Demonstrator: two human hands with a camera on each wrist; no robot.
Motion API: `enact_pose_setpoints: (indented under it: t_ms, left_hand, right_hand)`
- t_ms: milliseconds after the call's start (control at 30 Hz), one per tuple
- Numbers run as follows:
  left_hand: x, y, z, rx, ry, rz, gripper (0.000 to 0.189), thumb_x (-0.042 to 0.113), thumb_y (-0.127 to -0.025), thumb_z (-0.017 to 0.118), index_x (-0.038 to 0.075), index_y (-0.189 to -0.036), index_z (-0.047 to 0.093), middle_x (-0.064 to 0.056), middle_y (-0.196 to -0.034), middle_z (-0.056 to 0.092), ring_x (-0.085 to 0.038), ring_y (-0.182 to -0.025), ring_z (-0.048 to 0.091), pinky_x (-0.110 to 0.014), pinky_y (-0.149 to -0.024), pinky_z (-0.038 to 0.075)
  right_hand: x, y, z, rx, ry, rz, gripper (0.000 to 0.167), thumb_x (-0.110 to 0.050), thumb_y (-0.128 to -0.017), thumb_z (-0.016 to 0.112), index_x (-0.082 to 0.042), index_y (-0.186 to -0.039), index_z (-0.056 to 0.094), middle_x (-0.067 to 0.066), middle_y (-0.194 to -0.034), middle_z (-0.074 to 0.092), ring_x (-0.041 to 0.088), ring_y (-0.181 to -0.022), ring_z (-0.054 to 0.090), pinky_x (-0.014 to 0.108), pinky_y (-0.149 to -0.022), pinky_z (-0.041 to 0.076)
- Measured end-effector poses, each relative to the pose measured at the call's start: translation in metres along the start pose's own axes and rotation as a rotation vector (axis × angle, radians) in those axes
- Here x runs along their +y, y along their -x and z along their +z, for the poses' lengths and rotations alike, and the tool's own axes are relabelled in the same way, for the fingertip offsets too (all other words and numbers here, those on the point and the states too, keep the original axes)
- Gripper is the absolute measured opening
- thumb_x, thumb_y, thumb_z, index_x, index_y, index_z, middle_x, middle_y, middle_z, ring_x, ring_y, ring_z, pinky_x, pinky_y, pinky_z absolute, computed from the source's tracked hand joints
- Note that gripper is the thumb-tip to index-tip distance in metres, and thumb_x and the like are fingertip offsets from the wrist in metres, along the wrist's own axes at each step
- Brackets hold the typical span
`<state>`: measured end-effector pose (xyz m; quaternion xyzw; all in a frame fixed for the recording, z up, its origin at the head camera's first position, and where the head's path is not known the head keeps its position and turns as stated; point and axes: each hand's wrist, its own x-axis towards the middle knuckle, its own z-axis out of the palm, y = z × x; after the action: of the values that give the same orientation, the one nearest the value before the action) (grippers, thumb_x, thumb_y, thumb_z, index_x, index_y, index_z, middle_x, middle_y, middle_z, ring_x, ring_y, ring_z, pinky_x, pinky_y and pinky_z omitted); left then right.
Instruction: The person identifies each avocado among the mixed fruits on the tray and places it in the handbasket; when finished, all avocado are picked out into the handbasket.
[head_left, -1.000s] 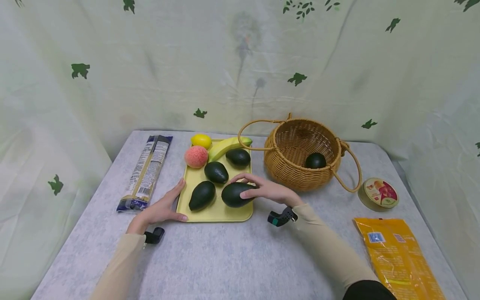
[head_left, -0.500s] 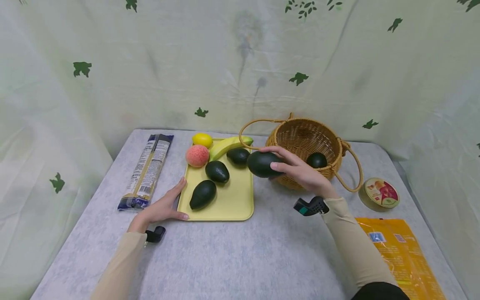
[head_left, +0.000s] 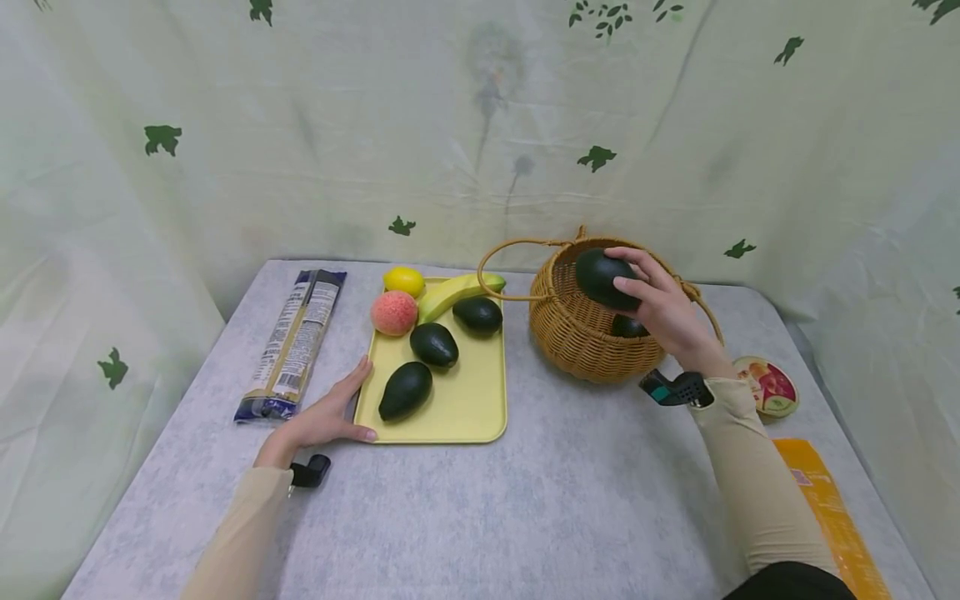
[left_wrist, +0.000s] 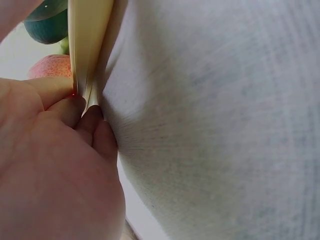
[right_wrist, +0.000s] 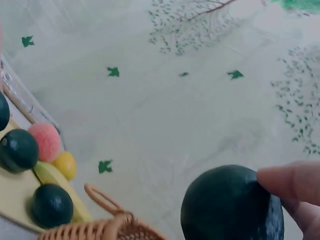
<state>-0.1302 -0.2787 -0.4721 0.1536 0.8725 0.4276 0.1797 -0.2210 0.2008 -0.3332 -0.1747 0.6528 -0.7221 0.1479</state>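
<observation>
Holding a dark avocado over the mouth of the wicker basket, right of centre in the frame, the right hand pinches it between thumb and fingers from the right side, a grip that seems meant to leave the underside free. Another avocado sits inside the basket, just below. At lower left of centre, the left hand has thumb and fingers spread against the left edge and near corner of the yellow tray, probably to steady it on the surface. Three avocados rest on the tray; a peach, lemon and banana cluster along its upper end. A long packet lies at left; a round tin and orange bag, both partly hidden by the right sleeve, lie at right, perhaps to leave room around tray and basket.
</observation>
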Motion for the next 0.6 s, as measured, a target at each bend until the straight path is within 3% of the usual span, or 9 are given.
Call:
enact_pose_setpoints:
  t_ms: [267, 467, 600]
  left_hand:
    - [0.001, 0.000, -0.001, 0.002, -0.005, 0.002, 0.114, 0.022, -0.075, 0.083, -0.003, -0.151, 0.002, -0.020, -0.157, -0.007, -0.043, -0.141, -0.006, -0.062, -0.109, 0.002]
    - [0.001, 0.000, 0.000, 0.003, -0.003, 0.000, 0.114, 0.021, -0.074, 0.083, -0.003, -0.151, 0.002, -0.020, -0.157, -0.007, -0.043, -0.141, -0.006, -0.062, -0.109, 0.002]
    - [0.002, 0.000, 0.000, 0.003, -0.001, -0.002, 0.114, 0.021, -0.074, 0.083, -0.003, -0.151, 0.003, -0.020, -0.157, -0.007, -0.043, -0.141, -0.006, -0.062, -0.109, 0.002]
  right_hand:
    - [0.004, 0.000, -0.026, 0.081, -0.041, 0.033, 0.033, -0.011, -0.103, 0.043, -0.022, -0.133, 0.048, 0.013, -0.148, 0.017, 0.028, -0.122, 0.037, 0.030, -0.087, 0.049]
    - [0.008, -0.004, -0.038, 0.110, 0.075, 0.074, 0.035, -0.015, -0.102, 0.047, -0.024, -0.135, 0.048, 0.011, -0.151, 0.017, 0.029, -0.126, 0.033, 0.036, -0.092, 0.041]
    - [0.009, -0.011, -0.040, 0.119, 0.179, 0.118, 0.039, -0.015, -0.100, 0.050, -0.018, -0.139, 0.046, 0.008, -0.151, 0.020, 0.029, -0.125, 0.036, 0.035, -0.091, 0.043]
